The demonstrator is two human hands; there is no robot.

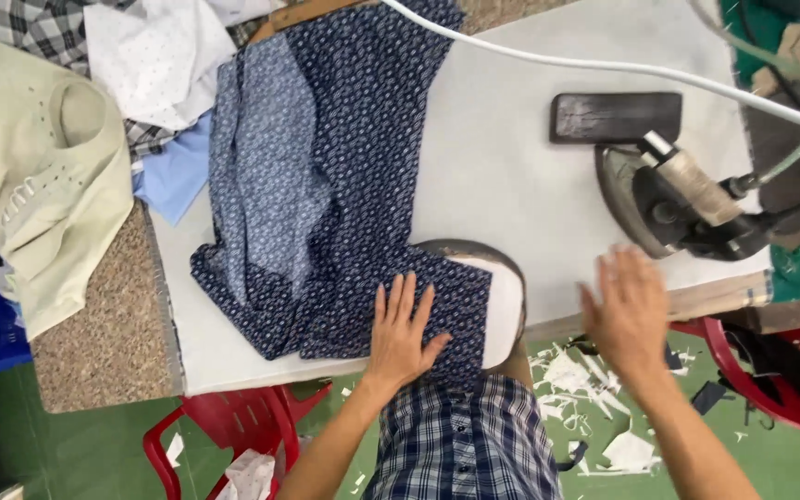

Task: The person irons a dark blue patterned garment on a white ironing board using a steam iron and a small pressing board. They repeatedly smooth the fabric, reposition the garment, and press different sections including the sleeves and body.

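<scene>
Left hand (400, 333) flat on navy shirt (363, 185); right hand (630, 310) near iron (668, 199).

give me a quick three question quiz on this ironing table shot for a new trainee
1. True or false: the left hand lies flat on the dark blue patterned garment.
2. Which is nearest the right hand? A) the iron B) the pale green garment C) the red plastic chair
3. Fill in: under the table, scraps of ____ paper or cloth litter the green floor.

Key
1. True; fingers spread, palm down over the small pressing pad.
2. A; the open hand is raised just in front of the iron, not touching it.
3. White.
</scene>
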